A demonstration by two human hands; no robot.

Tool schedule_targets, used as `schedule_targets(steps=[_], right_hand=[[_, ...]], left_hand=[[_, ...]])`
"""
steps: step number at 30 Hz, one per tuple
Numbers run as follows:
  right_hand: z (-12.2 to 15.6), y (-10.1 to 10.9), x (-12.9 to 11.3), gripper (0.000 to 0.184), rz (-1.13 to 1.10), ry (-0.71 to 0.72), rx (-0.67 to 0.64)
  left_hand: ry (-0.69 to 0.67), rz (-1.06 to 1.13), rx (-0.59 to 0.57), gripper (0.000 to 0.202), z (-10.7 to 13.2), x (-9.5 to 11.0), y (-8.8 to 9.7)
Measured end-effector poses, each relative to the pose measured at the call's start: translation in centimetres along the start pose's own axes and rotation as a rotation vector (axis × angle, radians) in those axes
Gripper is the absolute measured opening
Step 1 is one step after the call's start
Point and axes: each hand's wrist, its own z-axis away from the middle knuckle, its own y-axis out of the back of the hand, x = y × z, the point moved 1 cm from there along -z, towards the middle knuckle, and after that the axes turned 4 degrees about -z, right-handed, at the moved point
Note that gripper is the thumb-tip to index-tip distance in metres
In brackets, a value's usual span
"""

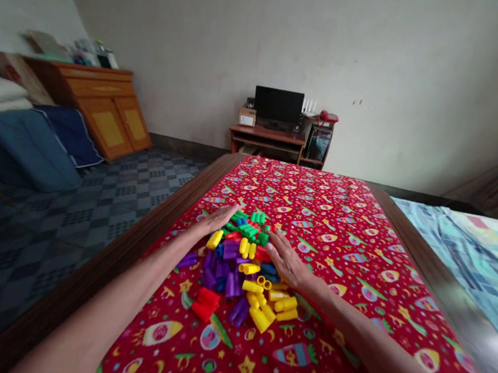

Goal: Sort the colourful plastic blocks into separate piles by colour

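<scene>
A loose heap of plastic building blocks lies on a red patterned cloth [321, 203]. Yellow blocks [261, 318] spread over its near right side, purple blocks [228, 267] fill the middle, and green blocks [249, 231] gather at the far end. One red block [205, 304] rests at the near left. My left hand [223, 216] reaches along the far left edge of the heap, fingers stretched out beside the green blocks. On the opposite side my right hand [286, 257] lies with extended fingers against the heap, near red and blue blocks. Neither hand grips a block.
The cloth covers a table with a dark wooden edge [172, 206]. Beyond it stands a desk [268, 133] with a monitor [278, 105]. A wooden cabinet [98, 100] is at the left, and a bed with a blue sheet [461, 259] adjoins the right.
</scene>
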Motion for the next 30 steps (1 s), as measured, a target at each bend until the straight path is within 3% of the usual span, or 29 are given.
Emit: schedule_targets(steps=[3,5,7,9,13,17,21,26,30], right_hand=[[0.0,0.0,-3.3,0.067,-0.106,0.037,-0.07],[1.3,1.4,-4.5,0.064,-0.122,0.084,-0.119],[3.7,2.9,-4.6,0.067,-0.073,0.121,-0.18],[6.5,3.6,-4.0,0.082,0.022,0.158,-0.27],[9.2,1.9,-3.0,0.101,0.263,0.238,-0.327],[6.1,-1.2,-3.7,0.092,0.293,0.327,-0.169],[1.0,-2.6,-4.4,0.056,0.18,0.338,-0.035],[-3.8,-1.4,-5.5,0.053,-0.004,0.355,0.01],[-5.9,0.7,-4.5,0.052,-0.151,0.28,0.009]], left_hand=[[-0.04,0.013,-0.102,0.055,-0.1,1.4,0.5],[-0.091,-0.018,-0.175,0.054,1.5,2.7,1.4],[-0.154,-0.111,-0.227,0.056,4.5,4.1,2.2],[-0.226,-0.248,-0.21,0.063,8.3,5.4,2.4],[-0.279,-0.47,-0.105,0.084,14.5,6.8,-0.1],[-0.215,-0.424,0.079,0.083,15.1,6.7,-2.9],[-0.147,-0.267,0.263,0.061,13.0,6.2,-2.7],[-0.077,-0.337,0.314,0.043,12.3,5.5,-0.5],[-0.025,-0.338,0.347,0.043,13.3,3.4,0.8]])
